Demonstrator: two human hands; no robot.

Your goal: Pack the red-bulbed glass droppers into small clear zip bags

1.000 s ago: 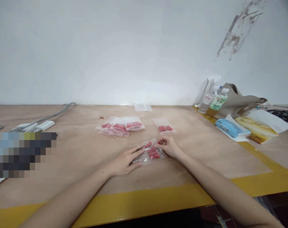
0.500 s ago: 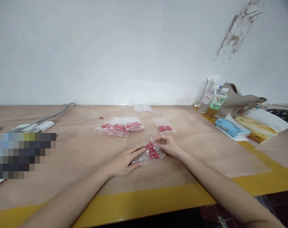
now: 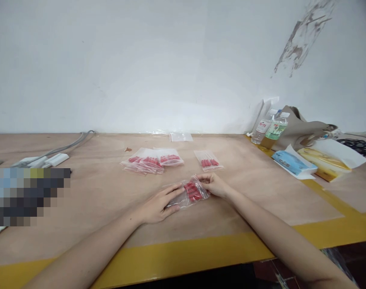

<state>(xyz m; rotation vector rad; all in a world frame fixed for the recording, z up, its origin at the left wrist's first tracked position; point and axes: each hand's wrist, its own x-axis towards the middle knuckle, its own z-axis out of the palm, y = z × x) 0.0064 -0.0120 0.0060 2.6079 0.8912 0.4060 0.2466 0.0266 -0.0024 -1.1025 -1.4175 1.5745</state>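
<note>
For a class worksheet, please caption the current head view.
Left hand rests on a clear bag of red pieces; right hand is at its other end.

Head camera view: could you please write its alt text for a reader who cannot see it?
The left hand lies on a clear bag of red pieces, and the right hand touches its right edge. Beyond, on the brown table, lie a pile of similar bags and one separate bag; bottles and tissue packs are farther right.

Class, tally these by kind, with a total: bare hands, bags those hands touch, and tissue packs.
Left hand and right hand: 2
Clear bag with red pieces inside: 1
Blue tissue pack and yellow tissue pack: 2
Total: 5
</note>
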